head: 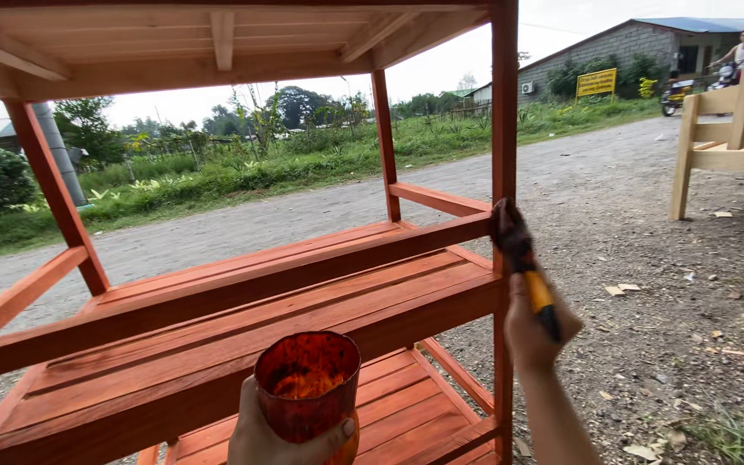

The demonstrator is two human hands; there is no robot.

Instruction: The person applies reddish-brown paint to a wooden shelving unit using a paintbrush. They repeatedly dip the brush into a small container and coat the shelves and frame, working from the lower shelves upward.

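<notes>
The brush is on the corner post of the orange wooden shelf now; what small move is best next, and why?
Probably a short stroke down the upright corner post. The right hand holds the yellow-handled paintbrush with its bristles pressed on that post beside the middle shelf rail, so the brush is already in place. The left hand keeps the stain-coated cup close below for a later dip.

A stain-smeared orange plastic cup [306,385] stands upright, low in front of the shelves. A yellow-handled paintbrush [523,261] tilts up, bristles touching the orange-stained wooden shelf rack's [243,297] right front post.
</notes>
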